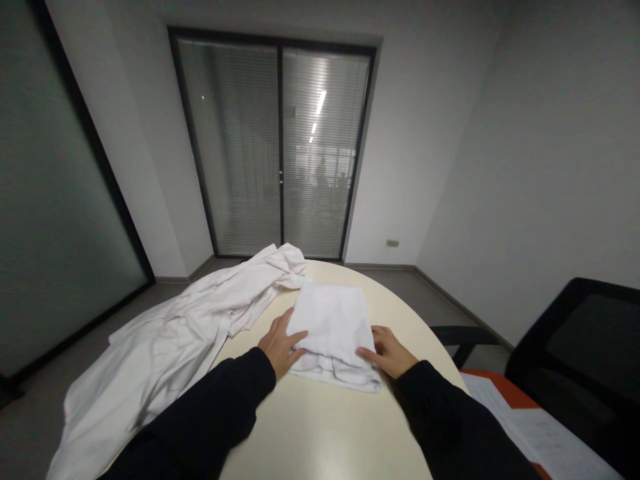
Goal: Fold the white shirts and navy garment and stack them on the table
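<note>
- The folded white cloth lies flat on the round surface, toward its far edge, with uneven layers showing along the near hem.
- The left hand rests at the cloth's left edge, its fingers spread, some reaching onto the top layer.
- The right hand is at the opposite edge, thumb on top, other fingers curled by the side; whether they pinch the layers, I cannot tell.
- Loose white fabric lies rumpled along the surface's left side.
- Papers and a black chair are right of the surface.
- The cloth should be light, limp and hardly fragile; its layers could slide apart, so both side edges, gripped through every layer, seem the best hold.
</note>
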Action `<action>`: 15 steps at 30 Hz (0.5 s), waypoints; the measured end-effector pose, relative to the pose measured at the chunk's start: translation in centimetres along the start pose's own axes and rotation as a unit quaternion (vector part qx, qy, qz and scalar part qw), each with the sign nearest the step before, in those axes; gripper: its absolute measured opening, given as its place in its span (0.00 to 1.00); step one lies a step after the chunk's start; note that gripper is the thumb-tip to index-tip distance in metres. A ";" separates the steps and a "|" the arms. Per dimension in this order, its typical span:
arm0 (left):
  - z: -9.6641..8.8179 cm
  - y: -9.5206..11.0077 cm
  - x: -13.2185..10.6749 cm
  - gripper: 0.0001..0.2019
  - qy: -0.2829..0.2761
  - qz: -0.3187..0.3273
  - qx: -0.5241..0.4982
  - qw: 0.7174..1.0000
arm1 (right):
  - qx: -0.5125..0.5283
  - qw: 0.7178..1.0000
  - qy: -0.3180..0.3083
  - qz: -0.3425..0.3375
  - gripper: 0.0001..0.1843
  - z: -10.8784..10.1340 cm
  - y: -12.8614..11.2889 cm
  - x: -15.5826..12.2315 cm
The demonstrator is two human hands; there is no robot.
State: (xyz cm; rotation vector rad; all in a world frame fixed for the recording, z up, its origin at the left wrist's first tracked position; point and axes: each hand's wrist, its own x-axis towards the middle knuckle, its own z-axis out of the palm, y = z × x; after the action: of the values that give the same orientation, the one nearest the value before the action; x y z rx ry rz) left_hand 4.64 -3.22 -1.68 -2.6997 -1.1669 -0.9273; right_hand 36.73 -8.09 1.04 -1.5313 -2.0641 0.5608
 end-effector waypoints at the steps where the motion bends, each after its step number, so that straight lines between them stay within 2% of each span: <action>1: 0.1 0.0 0.0 0.16 0.011 0.009 0.007 1.000 | 0.033 0.999 -0.006 0.005 0.28 -0.1 -0.1 -0.1; 5: 0.6 -0.3 -0.1 0.12 -0.013 0.044 0.005 0.999 | 0.181 0.980 -0.072 0.033 0.27 -0.6 -0.5 -0.8; 7: 0.7 -0.5 -0.1 0.12 -0.029 0.060 -0.013 0.998 | 0.210 0.972 -0.104 0.036 0.26 -0.9 -1.0 -1.0; 9: 0.3 -0.6 -0.2 0.12 -0.037 0.077 -0.031 0.996 | 0.197 0.973 -0.121 0.007 0.25 -1.3 -1.8 -1.1; 13: -1.4 -0.2 -0.1 0.09 -0.046 0.100 -0.013 0.994 | 0.132 0.979 -0.123 -0.093 0.20 -1.9 -2.6 -1.2; 15: -2.2 0.3 0.2 0.10 -0.051 0.132 -0.002 0.990 | 0.097 0.987 -0.092 -0.088 0.24 -2.0 -2.1 -1.5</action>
State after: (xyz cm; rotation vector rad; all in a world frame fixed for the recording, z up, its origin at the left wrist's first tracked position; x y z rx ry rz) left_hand 3.84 -3.95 0.23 -2.8423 -0.7929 -0.7629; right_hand 36.75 -10.05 3.63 -1.2119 -2.1805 0.8340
